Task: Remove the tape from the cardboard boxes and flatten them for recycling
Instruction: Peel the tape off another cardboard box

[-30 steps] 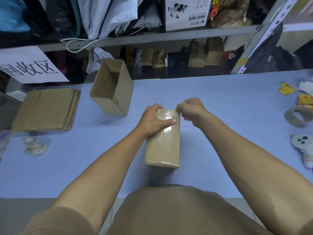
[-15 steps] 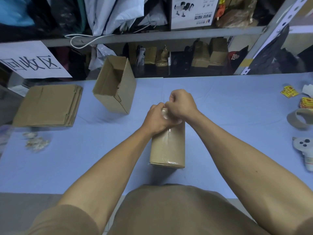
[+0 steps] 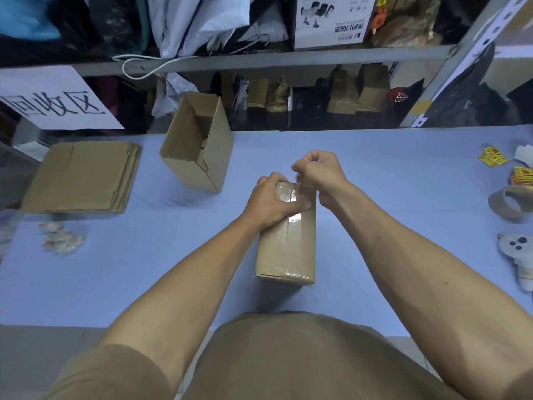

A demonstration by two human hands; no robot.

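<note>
While left hand (image 3: 271,202) pins oblong cardboard box (image 3: 287,246), right hand (image 3: 318,171) apparently pinches glossy tape (image 3: 298,184).

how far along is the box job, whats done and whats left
Done: a stack of flattened boxes lies at the far left, with balled-up tape scraps near it. In hand: the left hand holds the sealed box while the right hand pinches and peels its clear tape. Left: finishing that box and flattening the open box.

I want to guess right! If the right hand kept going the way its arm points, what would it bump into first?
Probably nothing on the blue table first; the right hand would likely reach the shelf clutter beyond it, though depth is unclear.
</note>
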